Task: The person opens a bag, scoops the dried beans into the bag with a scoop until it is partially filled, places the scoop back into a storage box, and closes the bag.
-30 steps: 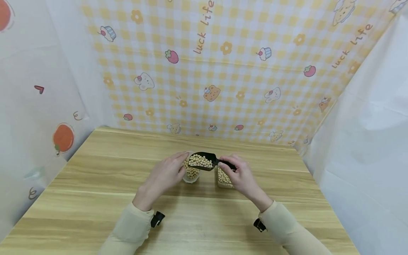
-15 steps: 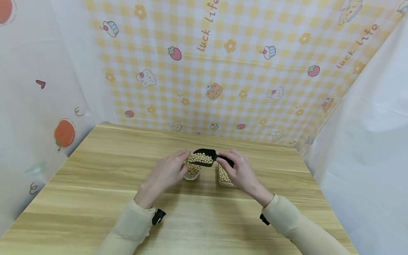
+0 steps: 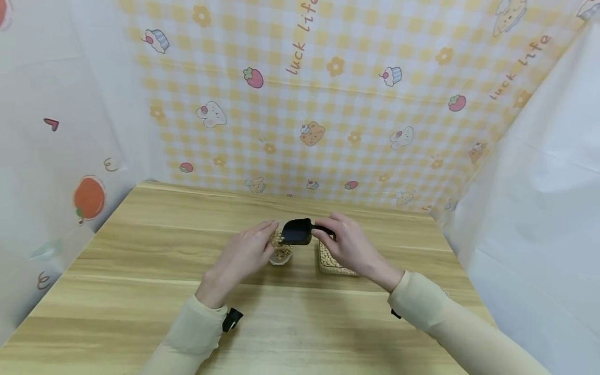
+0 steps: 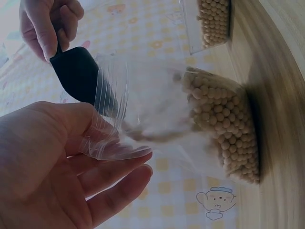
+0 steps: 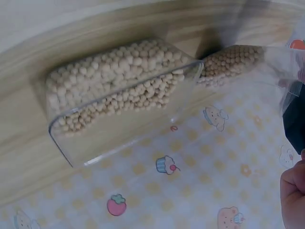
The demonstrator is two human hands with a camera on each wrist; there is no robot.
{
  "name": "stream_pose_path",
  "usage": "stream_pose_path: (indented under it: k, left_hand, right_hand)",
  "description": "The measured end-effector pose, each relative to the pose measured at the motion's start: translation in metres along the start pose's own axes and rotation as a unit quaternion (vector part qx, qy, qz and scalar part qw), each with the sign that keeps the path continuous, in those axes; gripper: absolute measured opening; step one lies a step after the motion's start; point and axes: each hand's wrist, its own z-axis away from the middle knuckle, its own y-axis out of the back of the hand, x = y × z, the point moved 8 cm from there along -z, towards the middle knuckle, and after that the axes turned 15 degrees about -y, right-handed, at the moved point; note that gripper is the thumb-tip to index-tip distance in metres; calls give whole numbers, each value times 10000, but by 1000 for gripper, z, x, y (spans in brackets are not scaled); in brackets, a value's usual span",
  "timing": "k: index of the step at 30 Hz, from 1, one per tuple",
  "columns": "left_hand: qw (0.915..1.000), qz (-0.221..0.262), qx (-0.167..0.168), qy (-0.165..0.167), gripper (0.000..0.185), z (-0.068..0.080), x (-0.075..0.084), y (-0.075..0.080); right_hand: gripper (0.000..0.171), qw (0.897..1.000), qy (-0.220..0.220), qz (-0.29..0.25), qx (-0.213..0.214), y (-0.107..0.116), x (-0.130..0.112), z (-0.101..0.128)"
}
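Head view: R hand (image 3: pixel 349 247) grips black scoop (image 3: pixel 297 232), tipped over bag (image 4: pixel 157 119); L hand (image 3: pixel 244 255) pinches bag rim.

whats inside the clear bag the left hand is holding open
Pale round beans fill the bottom of the clear bag. The black scoop tips at its mouth; the scoop's inside is hidden.

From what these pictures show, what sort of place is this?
Probably a small tabletop booth set up for recording, not a real kitchen. A wooden table is enclosed by a yellow checked cartoon backdrop and white plastic sheets; only a clear box of beans and a bag stand there.
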Motion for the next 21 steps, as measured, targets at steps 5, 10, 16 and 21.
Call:
stream_pose_path:
  k: [5, 10, 16, 21]
  left_hand:
    - [10000, 20, 7, 23, 50, 0, 0, 1]
    - [10000, -31, 53, -46, 48, 0, 1, 4]
    - [9999, -65, 102, -94, 47, -1, 1, 5]
    - [10000, -51, 78, -30, 47, 0, 1, 3]
  right_hand:
    - [15, 9984, 187, 480, -251, 3, -14, -8]
    - [13, 9925, 278, 830, -848, 4, -31, -17]
    - [14, 9873, 433, 800, -1304, 17, -38, -25]
    - [16, 9848, 799, 513, -1454, 37, -24, -24]
